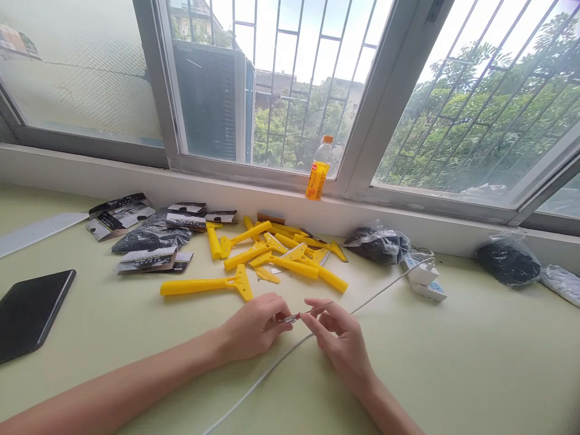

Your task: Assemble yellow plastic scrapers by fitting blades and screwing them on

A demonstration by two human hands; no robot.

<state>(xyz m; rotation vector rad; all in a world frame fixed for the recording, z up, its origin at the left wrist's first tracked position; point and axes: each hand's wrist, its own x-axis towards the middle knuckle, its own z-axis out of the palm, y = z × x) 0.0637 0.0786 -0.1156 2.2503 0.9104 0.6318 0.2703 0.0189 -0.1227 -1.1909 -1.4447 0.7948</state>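
Pinching a small metal piece (290, 318) in my left hand (256, 326) and a thin strip (323, 307) in my right hand (347, 341), near the yellow scrapers (294, 266), I judge this close two-handed work, calling next for steady, light fingers.

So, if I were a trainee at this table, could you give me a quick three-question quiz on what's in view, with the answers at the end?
1. Pick one. What stands on the window ledge?
A) A potted plant
B) A bottle with an orange cap
C) A desk lamp

2. True or false: the left hand holds a small shiny piece at its fingertips.

3. Fill in the colour: the tools scattered on the table beyond the hands have ______ handles.

Key: 1. B; 2. True; 3. yellow.
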